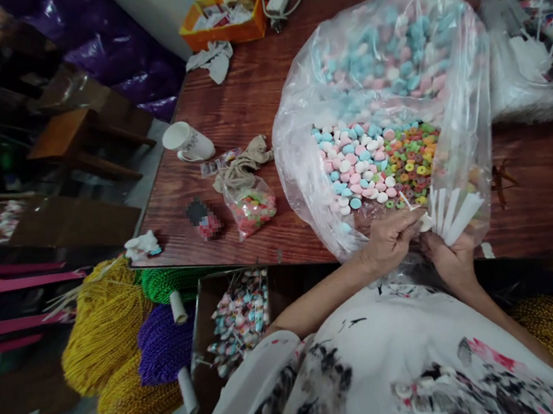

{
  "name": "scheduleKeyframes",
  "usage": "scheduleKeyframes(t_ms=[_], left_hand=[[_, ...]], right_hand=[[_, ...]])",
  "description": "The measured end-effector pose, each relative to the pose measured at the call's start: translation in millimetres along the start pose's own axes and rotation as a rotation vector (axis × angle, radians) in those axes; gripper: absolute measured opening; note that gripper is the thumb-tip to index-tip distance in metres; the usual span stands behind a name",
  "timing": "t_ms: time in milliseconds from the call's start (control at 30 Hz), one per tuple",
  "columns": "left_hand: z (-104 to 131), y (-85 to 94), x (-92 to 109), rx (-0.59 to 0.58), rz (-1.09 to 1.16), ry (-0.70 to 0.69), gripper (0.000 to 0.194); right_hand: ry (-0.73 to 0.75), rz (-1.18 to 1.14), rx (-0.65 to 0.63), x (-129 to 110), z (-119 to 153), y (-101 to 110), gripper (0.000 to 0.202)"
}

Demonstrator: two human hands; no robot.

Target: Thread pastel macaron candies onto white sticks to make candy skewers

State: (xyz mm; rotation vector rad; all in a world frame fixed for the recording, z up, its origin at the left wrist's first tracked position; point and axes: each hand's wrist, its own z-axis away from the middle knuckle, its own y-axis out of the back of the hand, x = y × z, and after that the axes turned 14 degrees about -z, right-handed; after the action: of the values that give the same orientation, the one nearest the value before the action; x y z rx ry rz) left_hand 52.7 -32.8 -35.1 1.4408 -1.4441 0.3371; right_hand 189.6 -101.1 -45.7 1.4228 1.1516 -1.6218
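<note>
My left hand (392, 241) is closed in a pinch, and a small white piece (425, 222) shows at its fingertips. A thin pale stick (407, 200) pokes up just above those fingers. Close beside it, my right hand (450, 257) grips a fanned bundle of white strips (453, 213). Both hands are at the near edge of a large clear plastic bag (297, 130). In the bag's opening lie pink, blue and white round tablets (358, 163) next to small coloured rings (415, 162). More tablets show through the plastic behind.
On the wooden table (178, 226) stand a white mug (188, 142), a small bag of coloured pieces (252, 208) and an orange tray (225, 33). A clear bin (539, 94) is at right. Below the edge sit a box of wrapped sweets (239, 315) and yellow cord bundles (105, 329).
</note>
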Motion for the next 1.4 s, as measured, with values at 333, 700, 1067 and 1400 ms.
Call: scheduleKeyframes(t_ms=[333,700,1067,1400], left_hand=[[-82.0,54.2,-36.6,-0.412,-1.049,0.093,0.025],[-75.9,21.2,-44.9,-0.363,-0.736,-0.038,0.033],[-65.5,19.2,-41.1,-0.418,-0.788,-0.233,0.016],[-54.3,37.3,-0.4,0.044,0.525,0.647,0.023]], right_hand=[[-0.093,-0.097,0.032,-8.7,-11.5,14.1,0.039],[-0.157,-0.209,0.024,-7.4,-11.0,16.4,0.04],[-0.066,-0.139,-0.022,-6.3,-10.1,19.1,0.041],[0.093,0.158,-0.16,1.5,-5.0,18.8,0.033]])
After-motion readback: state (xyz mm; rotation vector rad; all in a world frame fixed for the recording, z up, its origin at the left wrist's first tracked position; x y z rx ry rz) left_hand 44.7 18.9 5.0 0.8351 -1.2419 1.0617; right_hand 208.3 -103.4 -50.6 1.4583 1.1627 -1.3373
